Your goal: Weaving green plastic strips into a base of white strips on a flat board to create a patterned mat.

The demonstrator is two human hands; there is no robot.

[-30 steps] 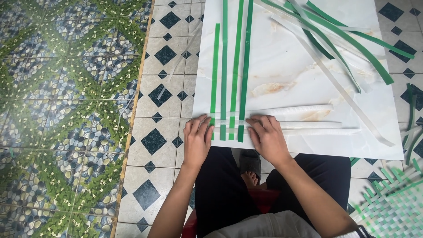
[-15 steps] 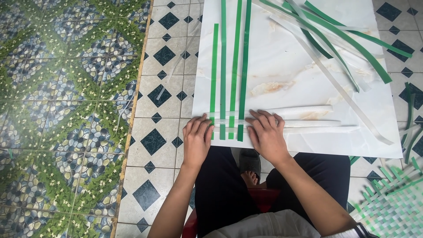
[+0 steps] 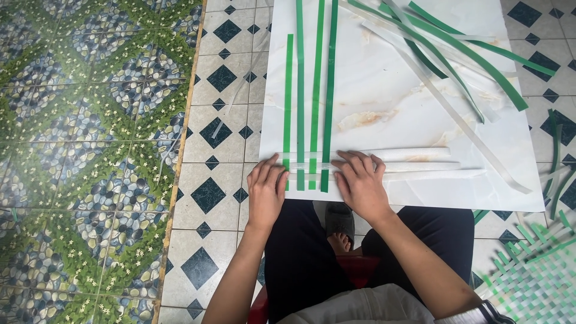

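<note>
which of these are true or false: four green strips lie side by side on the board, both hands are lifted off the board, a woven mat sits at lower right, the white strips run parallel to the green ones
1. Four green strips lie side by side on the marble board: true.
2. Both hands are lifted: false. The left hand and right hand press flat on the strips.
3. A woven mat sits at lower right: true.
4. White strips run parallel to the green: false. They cross them sideways.

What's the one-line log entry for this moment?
left hand: flat on white strips | right hand: flat on white strips | green strips: four upright, interlaced | board: on floor
</note>
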